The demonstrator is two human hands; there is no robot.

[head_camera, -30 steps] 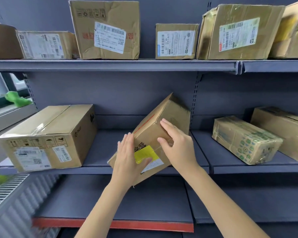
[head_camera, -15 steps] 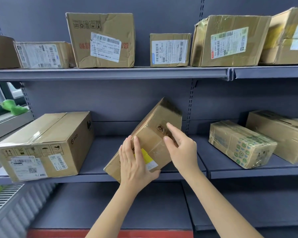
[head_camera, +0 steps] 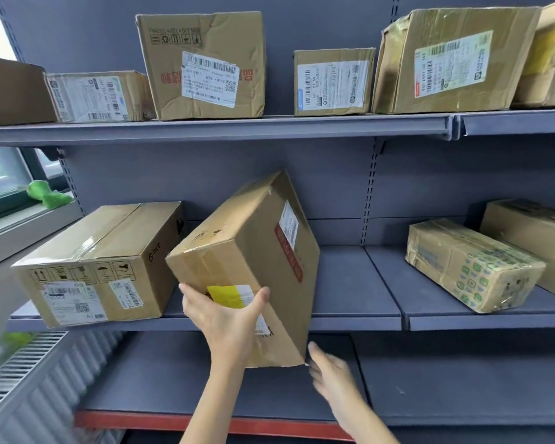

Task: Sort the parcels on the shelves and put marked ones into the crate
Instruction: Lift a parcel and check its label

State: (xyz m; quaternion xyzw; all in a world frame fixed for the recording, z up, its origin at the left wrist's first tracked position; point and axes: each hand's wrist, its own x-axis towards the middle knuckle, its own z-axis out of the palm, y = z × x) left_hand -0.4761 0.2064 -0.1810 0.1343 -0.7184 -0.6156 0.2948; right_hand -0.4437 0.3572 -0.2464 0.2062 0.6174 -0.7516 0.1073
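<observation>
a green soft toy lies up and far to the left of the fingers of the left hand. it sits on a grey window ledge, right next to the window. green shows through the glass, all blurry. down low and to the left of the fingers is a white heater with many ribs and a top with thin slots.
</observation>
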